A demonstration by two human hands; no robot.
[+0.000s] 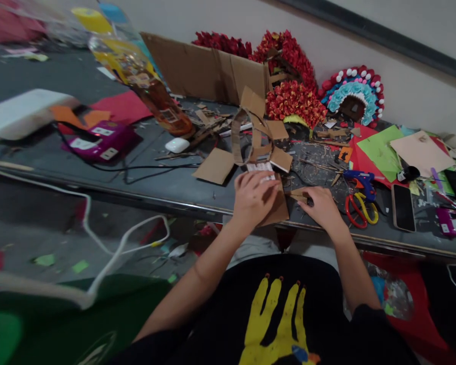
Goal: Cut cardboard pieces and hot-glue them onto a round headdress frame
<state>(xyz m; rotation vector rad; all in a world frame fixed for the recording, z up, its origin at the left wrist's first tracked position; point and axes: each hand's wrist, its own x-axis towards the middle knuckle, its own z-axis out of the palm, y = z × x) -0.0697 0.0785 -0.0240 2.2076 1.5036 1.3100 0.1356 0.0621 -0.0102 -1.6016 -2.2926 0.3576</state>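
My left hand point(254, 198) rests on a flat brown cardboard piece point(277, 210) at the table's front edge, fingers spread and slightly bent. A white printed patch point(260, 167) shows just past its fingertips. To the right, my right hand point(321, 207) has thumb and fingers closed on a small pointed cardboard scrap point(298, 194), whose tip touches or nearly touches the flat piece. Just behind my left hand stands a cardboard ring point(235, 134) with square flaps around it. Red-handled and yellow-handled scissors point(365, 209) and a blue glue gun point(361, 181) lie right of my right hand.
A phone point(404, 208) and coloured paper sheets point(383, 147) are at the right. Red flower-covered crafts point(294, 101) lean by the wall near a cardboard panel point(209, 68). At left are a drink bottle point(152, 91), a purple box point(102, 142) and a black cable point(155, 166).
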